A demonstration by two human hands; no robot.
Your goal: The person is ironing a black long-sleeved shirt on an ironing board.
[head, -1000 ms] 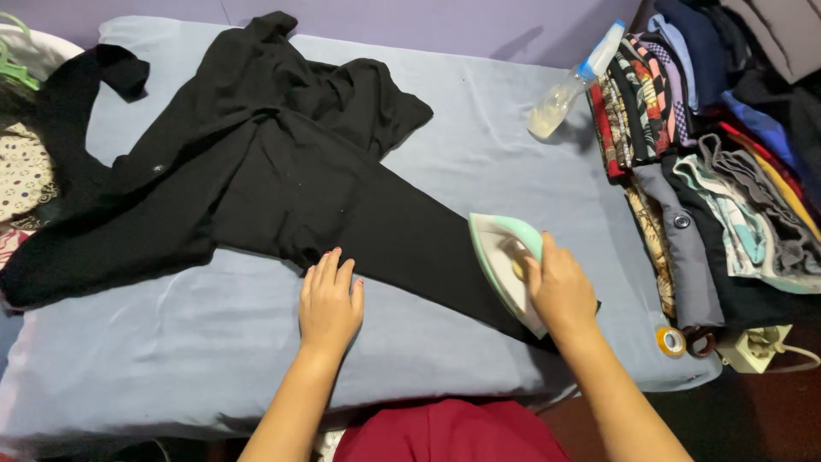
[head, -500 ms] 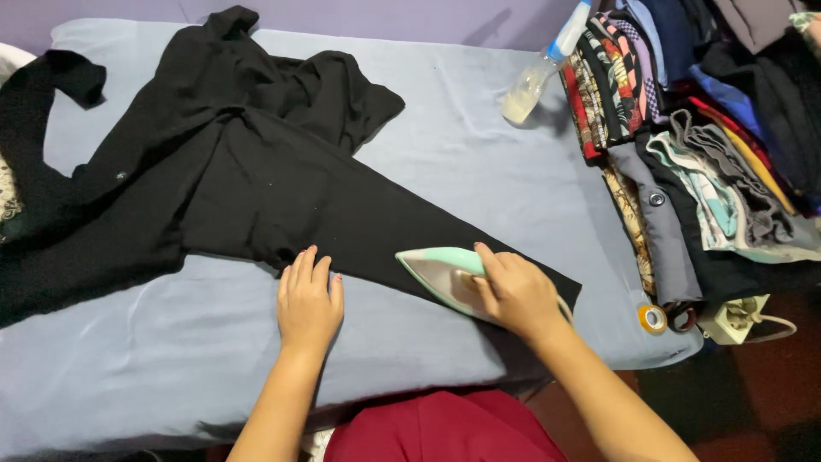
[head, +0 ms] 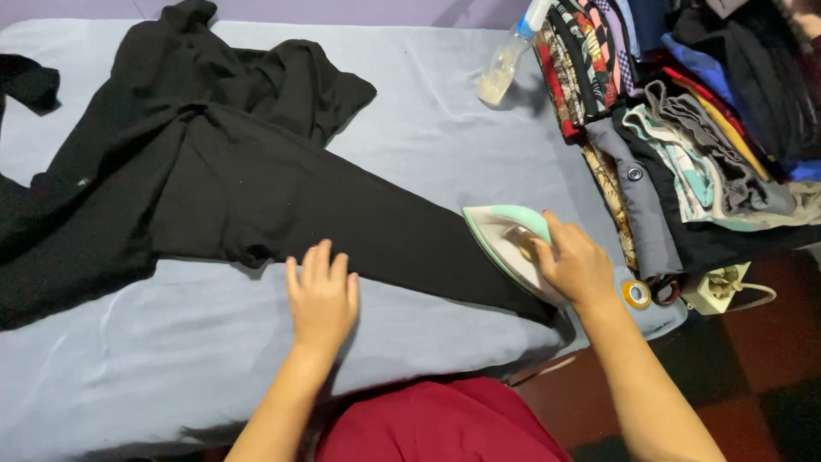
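- The right hand [head: 575,263] has its grip closed round the handle of a white and mint-green iron [head: 510,242]
- The iron sits on the narrow end of a black garment [head: 248,184], near the right edge of the grey-blue padded counter [head: 154,351]
- The left hand [head: 322,297] lies flat and open, fingers spread, holding nothing, pressing the garment's lower hem
- A spray bottle [head: 506,64] lies beside a pile of folded clothes [head: 676,137] at right
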